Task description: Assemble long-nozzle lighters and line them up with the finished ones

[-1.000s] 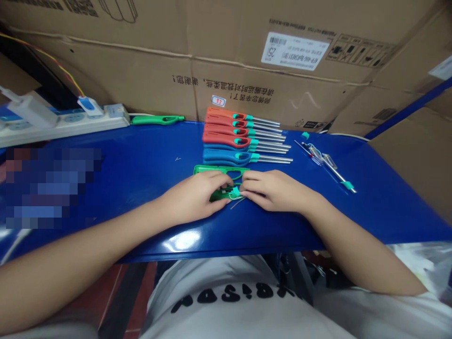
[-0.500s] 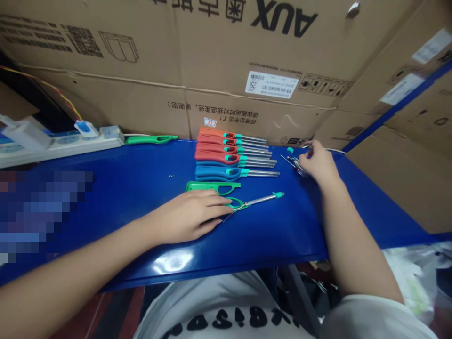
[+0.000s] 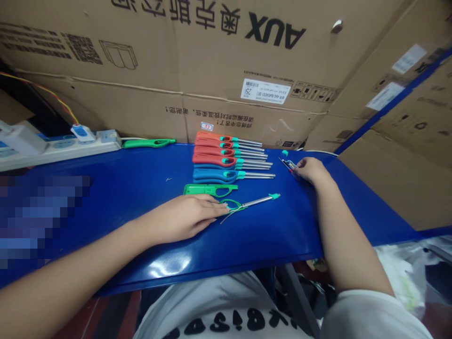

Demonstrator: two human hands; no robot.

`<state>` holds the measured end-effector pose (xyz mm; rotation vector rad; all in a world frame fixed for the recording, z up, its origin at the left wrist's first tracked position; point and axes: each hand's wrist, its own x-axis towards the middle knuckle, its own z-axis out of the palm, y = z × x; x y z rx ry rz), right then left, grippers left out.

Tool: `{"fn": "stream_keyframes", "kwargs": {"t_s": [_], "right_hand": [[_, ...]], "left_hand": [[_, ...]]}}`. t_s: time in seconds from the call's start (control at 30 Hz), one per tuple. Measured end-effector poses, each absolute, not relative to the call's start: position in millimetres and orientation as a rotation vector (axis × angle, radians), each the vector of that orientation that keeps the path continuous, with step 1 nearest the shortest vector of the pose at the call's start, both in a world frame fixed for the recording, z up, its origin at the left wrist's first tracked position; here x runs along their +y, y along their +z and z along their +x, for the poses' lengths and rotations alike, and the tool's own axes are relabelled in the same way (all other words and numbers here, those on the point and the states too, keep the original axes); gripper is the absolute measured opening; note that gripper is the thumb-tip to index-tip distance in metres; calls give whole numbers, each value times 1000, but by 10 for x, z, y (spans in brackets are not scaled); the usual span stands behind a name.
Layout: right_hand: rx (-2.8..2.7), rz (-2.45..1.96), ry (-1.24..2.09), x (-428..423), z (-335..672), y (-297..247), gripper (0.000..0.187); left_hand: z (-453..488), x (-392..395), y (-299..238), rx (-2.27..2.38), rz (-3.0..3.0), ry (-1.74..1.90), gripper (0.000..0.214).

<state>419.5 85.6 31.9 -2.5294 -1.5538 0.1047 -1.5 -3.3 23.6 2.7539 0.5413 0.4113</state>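
My left hand [image 3: 187, 217] lies flat, fingers stretched, on a partly assembled green lighter [image 3: 247, 203] whose metal tube points right on the blue table [image 3: 123, 188]. A green handle shell [image 3: 208, 189] lies just beyond that hand. My right hand [image 3: 310, 169] is at the far right of the table, fingers curled round a small lighter insert [image 3: 288, 164]. A small teal cap [image 3: 284, 152] lies beside it. Several finished red, orange and blue lighters [image 3: 226, 157] lie in a row between the two hands, further back.
A lone green lighter [image 3: 148, 142] lies at the back left next to a white power strip [image 3: 56, 146]. Large cardboard boxes [image 3: 226, 70] wall in the back and right. A tiny metal piece [image 3: 168, 179] lies mid-table. The left area is blurred out.
My right hand left the green lighter and reached right to the loose insert, closing on it. The left hand stayed on the lighter. My view tilted upward.
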Motion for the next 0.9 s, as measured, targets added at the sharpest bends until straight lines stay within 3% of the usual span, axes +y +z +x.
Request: {"fn": "stream_keyframes", "kwargs": {"t_s": [0.1, 0.3, 0.5, 0.7, 0.9], "right_hand": [[-1554, -2515, 57, 857, 4212, 304, 33], [-1553, -2545, 120, 871, 4203, 303, 14], [-1551, -2538, 74, 870, 4178, 314, 36], [-1523, -2565, 129, 834, 4130, 374, 14], [-1493, -2525, 91, 795, 4097, 393, 14]], "left_hand": [[-5, -37, 230, 543, 2754, 418, 40], [1, -48, 237, 543, 2775, 400, 40], [-9, -37, 213, 543, 2788, 387, 40], [-15, -44, 224, 537, 2798, 371, 40], [-8, -40, 238, 534, 2793, 374, 40]]}}
